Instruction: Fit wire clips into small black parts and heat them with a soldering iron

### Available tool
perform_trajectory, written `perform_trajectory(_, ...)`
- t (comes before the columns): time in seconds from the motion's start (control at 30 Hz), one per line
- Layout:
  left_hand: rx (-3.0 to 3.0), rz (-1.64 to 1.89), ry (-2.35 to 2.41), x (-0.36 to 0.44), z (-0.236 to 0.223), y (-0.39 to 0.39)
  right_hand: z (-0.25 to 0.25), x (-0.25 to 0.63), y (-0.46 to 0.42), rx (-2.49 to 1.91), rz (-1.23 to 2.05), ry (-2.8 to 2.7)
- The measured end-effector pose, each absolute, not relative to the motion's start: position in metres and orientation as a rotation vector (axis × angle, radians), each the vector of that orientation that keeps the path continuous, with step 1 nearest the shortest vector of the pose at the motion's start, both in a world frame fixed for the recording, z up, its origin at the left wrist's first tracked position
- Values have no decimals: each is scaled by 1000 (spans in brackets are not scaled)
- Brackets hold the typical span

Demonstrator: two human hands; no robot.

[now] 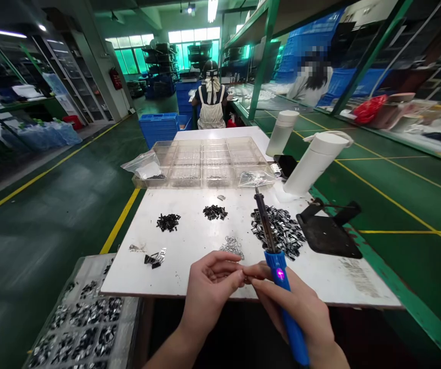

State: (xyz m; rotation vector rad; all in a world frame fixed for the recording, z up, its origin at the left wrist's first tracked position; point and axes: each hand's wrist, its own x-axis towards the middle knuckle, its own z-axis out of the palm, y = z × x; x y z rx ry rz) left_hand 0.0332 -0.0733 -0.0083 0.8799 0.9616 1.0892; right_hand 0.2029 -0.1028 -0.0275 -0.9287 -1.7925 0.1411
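My right hand (293, 312) is shut around the blue handle of a soldering iron (278, 271), whose dark shaft and tip point up and away over the white work board (189, 271). My left hand (208, 292) pinches a tiny metal part (248, 279) at its fingertips, right against the fingers of my right hand, and the part is mostly hidden. Just beyond my hands lie a tangle of thin silvery wire pieces (232, 247) and a large heap of black-and-silver clips (278, 230). Smaller black piles (168, 222) (215, 212) sit farther along the board.
A clear compartment tray (205, 164) stands at the board's far end, with white insulated bottles (315, 163) and a dark iron stand (328, 230) to the right. A tray of clips (82, 323) sits at lower left. A co-worker (211, 102) sits beyond, with another person (313, 82) at right.
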Motion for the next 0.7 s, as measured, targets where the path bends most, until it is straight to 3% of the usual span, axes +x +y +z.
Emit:
perform_trajectory(0.27,1537,1003,1245,-7,2,-66,-38,205,-90,-892,29,-1817)
perform_trajectory(0.4,2010,761,1367,-37,-2,-61,-41,200,-87,-1028,30,-1718)
perform_trajectory(0.53,2157,629,1413,-46,-10,-61,-44,193,-88,-1162,126,-1635)
perform_trajectory(0.7,2213,705,1391,-40,-18,-56,-46,186,-89,-1223,207,-1576)
